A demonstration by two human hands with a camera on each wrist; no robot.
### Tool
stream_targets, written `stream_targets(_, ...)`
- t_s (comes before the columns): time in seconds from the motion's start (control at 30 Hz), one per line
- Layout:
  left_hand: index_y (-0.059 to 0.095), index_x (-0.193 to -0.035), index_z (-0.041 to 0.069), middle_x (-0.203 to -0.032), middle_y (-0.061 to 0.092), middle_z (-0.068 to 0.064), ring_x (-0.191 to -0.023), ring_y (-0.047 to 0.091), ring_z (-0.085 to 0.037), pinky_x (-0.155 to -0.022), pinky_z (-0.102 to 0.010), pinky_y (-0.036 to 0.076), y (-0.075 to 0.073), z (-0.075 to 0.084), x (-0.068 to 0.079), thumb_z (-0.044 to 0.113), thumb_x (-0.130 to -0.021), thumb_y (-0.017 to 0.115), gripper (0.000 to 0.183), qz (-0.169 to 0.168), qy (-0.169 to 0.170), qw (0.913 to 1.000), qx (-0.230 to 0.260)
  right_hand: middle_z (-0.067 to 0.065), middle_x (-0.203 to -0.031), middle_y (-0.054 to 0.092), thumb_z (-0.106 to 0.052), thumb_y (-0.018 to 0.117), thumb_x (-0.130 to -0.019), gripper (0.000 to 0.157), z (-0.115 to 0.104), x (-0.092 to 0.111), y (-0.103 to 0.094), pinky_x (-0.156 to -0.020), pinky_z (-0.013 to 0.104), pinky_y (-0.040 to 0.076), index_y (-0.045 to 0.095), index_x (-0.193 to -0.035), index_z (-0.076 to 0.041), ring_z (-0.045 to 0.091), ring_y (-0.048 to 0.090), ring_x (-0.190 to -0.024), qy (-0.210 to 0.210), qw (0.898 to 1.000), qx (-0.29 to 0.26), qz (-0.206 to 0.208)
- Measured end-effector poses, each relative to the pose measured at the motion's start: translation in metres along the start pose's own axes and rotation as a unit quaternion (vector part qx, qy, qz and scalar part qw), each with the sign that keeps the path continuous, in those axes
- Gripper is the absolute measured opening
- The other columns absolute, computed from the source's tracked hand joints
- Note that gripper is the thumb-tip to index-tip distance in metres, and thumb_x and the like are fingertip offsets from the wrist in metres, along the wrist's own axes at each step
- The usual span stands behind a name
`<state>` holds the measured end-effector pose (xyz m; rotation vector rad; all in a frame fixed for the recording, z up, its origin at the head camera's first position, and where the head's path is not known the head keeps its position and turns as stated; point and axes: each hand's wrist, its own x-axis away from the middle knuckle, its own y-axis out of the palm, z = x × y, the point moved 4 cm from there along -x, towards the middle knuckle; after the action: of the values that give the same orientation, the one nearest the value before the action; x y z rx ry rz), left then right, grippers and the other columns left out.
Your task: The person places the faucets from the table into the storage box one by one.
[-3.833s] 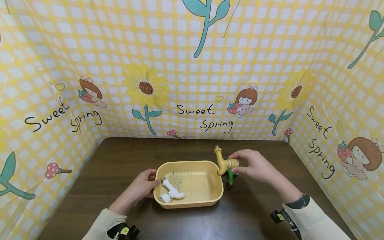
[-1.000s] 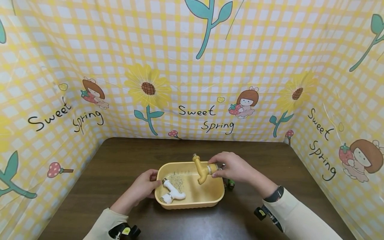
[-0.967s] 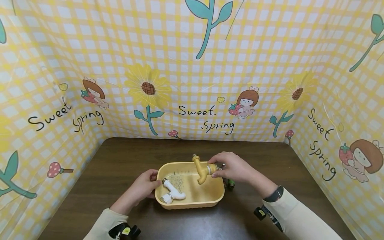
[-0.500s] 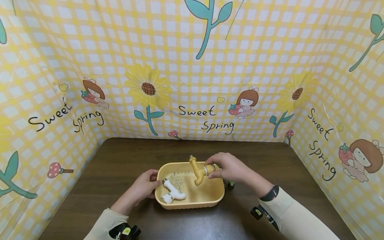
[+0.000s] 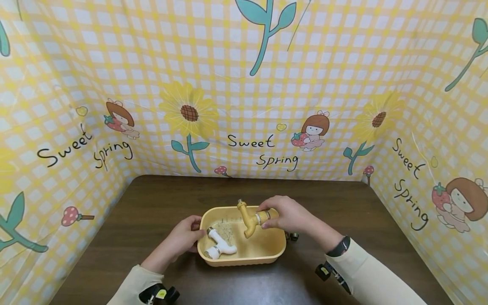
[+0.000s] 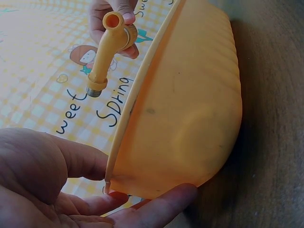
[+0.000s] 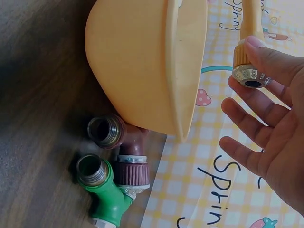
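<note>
In the head view a yellow plastic basin [image 5: 251,259] sits on the table with a white tap [image 5: 222,246] lying in its left part. My left hand [image 5: 185,235] holds the basin's left end, the thumb at the rim and fingers against the outer wall. Above the basin's right half, a yellow tap [image 5: 248,220] is pinched at its ribbed collar between thumb and fingers of my right hand [image 5: 286,215]. From the right wrist view, the tap's metal end [image 7: 251,76] faces the palm, and the other fingers spread loosely.
Beside the basin's right end, a maroon tap [image 7: 133,173] and a green tap [image 7: 107,204] lie close together on the dark wooden table [image 5: 171,190]. A yellow checked cloth [image 5: 244,106] with printed flowers hangs behind and along both sides.
My right hand has carried the yellow tap left, from the basin's right end to above its inside, and a little lower. My left hand stays at the basin.
</note>
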<state>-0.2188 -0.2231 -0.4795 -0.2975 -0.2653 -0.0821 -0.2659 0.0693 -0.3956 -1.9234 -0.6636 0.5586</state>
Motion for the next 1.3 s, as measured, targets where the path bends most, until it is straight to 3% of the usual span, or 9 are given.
stream_targets(0.7, 0.045, -0.133, -0.001, -0.122, 0.056, -0.023, -0.089, 0.068, -0.027, -0.062, -0.041, 0.060, 0.001, -0.001, -0.002, 0.004, -0.093, 0.058, 0.042, 0.001, -0.005, 1.0000, 0.005, -0.018, -0.104, 0.065, -0.044, 0.077, -0.078, 0.042, -0.002, -0.008, 0.011, -0.086, 0.030, 0.050, 0.069, -0.114, -0.024, 0.006, 0.059, -0.098, -0.014, 1.000, -0.006, -0.011)
stream_targets(1.07, 0.045, -0.132, -0.001, -0.121, 0.056, -0.024, -0.088, 0.068, -0.028, -0.061, -0.042, 0.060, 0.000, 0.000, 0.000, 0.004, -0.093, 0.058, 0.042, 0.000, -0.002, 1.0000, -0.002, -0.019, -0.104, 0.065, -0.046, 0.076, -0.078, 0.041, 0.001, -0.011, 0.020, -0.088, 0.030, 0.050, 0.067, -0.115, -0.030, 0.003, 0.058, -0.100, -0.001, 1.000, -0.010, -0.025)
stream_targets(1.3, 0.045, -0.133, -0.001, -0.122, 0.056, -0.024, -0.089, 0.067, -0.028, -0.062, -0.041, 0.060, 0.000, 0.000, 0.000, 0.004, -0.093, 0.057, 0.042, -0.003, -0.005, 1.0000, -0.002, -0.014, -0.107, 0.068, -0.042, 0.078, -0.078, 0.038, 0.002, -0.012, 0.024, -0.090, 0.031, 0.050, 0.067, -0.112, -0.031, 0.004, 0.058, -0.101, 0.001, 1.000, -0.015, -0.027)
